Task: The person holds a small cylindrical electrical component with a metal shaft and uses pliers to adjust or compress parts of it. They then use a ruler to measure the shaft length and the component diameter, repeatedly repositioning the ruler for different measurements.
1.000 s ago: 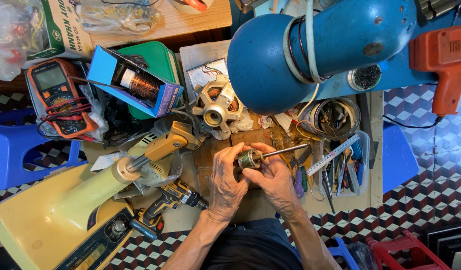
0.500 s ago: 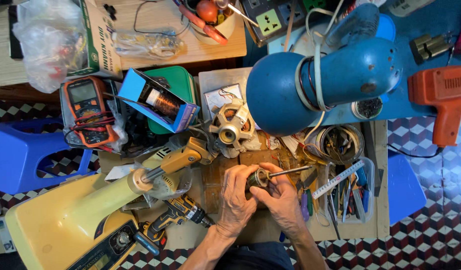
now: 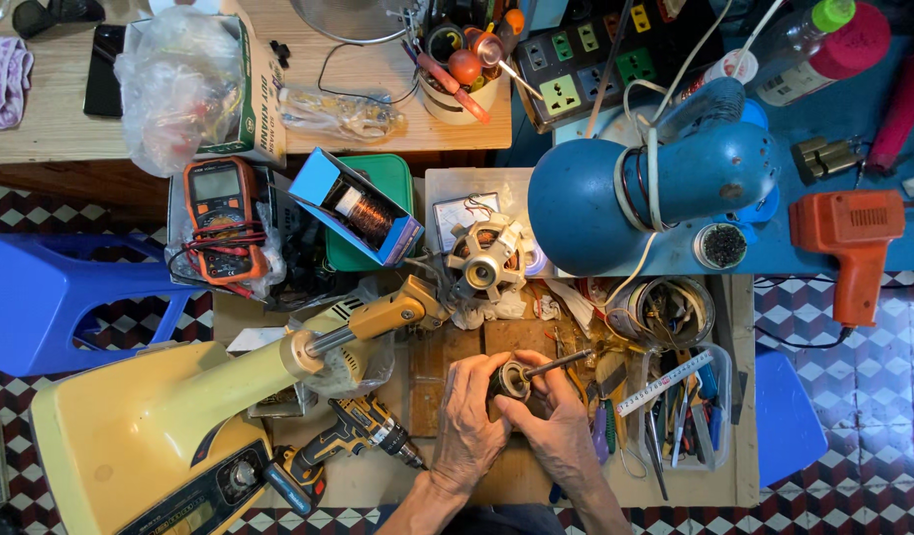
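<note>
Head view: both hands, left hand (image 3: pixel 469 414) and right hand (image 3: pixel 554 428), are clasping the small grey metal rotor with shaft (image 3: pixel 521 376) at lower centre; it could be slipping onto the cluttered bench (image 3: pixel 457 485).

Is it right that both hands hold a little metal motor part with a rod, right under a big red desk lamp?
Not quite: the big round desk lamp is blue, not red, as the head view shows. The rest is right: the left hand and right hand hold the small metal motor part with a rod just below it.
</note>
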Available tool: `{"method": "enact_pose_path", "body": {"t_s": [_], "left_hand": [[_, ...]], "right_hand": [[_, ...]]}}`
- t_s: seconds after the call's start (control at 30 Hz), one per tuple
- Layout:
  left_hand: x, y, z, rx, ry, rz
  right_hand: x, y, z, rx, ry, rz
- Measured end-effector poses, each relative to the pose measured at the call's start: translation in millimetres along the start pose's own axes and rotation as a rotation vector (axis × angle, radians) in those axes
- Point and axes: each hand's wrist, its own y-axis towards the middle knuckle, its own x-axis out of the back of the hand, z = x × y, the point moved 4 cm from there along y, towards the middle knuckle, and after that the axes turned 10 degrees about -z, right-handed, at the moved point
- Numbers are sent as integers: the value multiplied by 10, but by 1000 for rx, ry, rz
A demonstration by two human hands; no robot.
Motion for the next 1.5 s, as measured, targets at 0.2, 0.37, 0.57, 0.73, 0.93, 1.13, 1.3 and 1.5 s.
{"method": "enact_pose_path", "body": {"t_s": [0.2,0.37,0.57,0.73,0.93,1.13,1.3,1.5], "left_hand": [[127,-59,-97,-12,-11,-12],[196,-75,-194,-15,-9,2],[273,-125,-252,-28,-16,-8],[335,-140,-302,-22,-45,-9],[353,-197,-288,-37,-51,-23],[268,-168,-264,-59,-48,-20],[185,-122,-275,-80,-39,-8],[73,-61,-208,-103,-11,-11]], "right_hand": [[-47,-141,24,-55,0,-28],[-65,-234,81,-33,35,-50],[-75,-327,88,-10,18,-65],[-103,-382,120,-28,25,-84],[-108,-452,105,28,33,-58],[-117,-405,58,97,157,-47],[-54,-352,29,99,202,-75],[3,-238,-56,41,250,-71]]}}
